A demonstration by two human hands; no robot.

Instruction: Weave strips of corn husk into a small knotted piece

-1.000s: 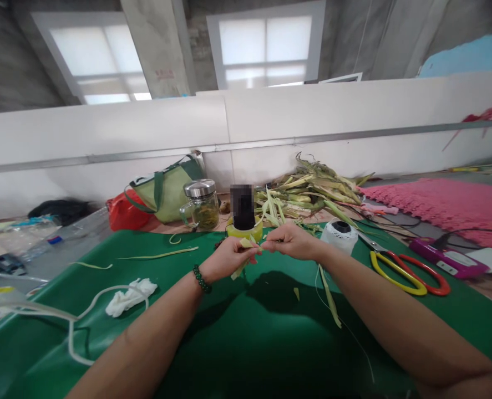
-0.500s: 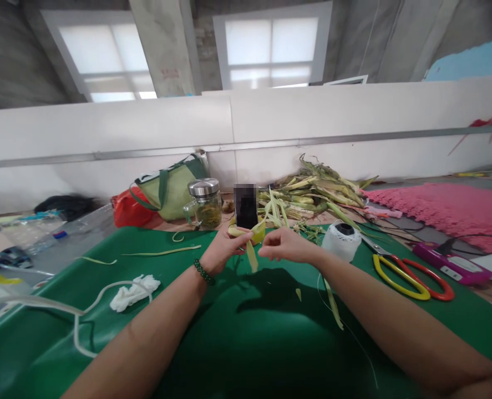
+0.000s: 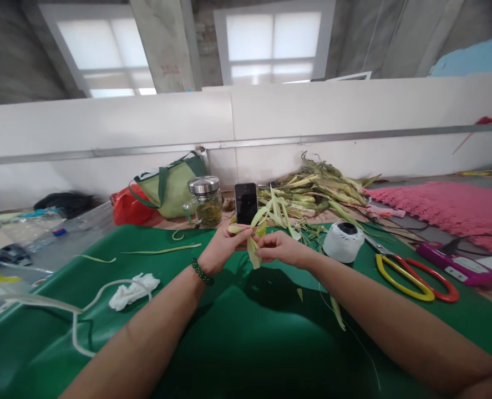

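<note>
Pale green corn husk strips [image 3: 252,256] are pinched between the thumb and fingers of my left hand [image 3: 222,248], which has a green bead bracelet [image 3: 202,272] at the wrist. From the other side my right hand [image 3: 285,249] has its fingers closed on the same husk, at the hanging end. One strip loops up over the pinch point. Just behind my hands a dark phone [image 3: 246,204] stands upright. The green sheet [image 3: 237,332] lies beneath, with a small husk scrap [image 3: 299,293] on it.
A spool of white thread [image 3: 343,244] and yellow-and-red-handled scissors [image 3: 412,277] lie at right. Behind are a husk pile [image 3: 320,188], a lidded glass mug [image 3: 206,208] and a green bag [image 3: 173,191]. White tubing [image 3: 76,327] and crumpled tissue [image 3: 134,292] are at left.
My right hand has moved left and closed on the hanging husk, where before it was apart from it. A husk strip now arches upward above my left fingers. The left hand keeps its grip.
</note>
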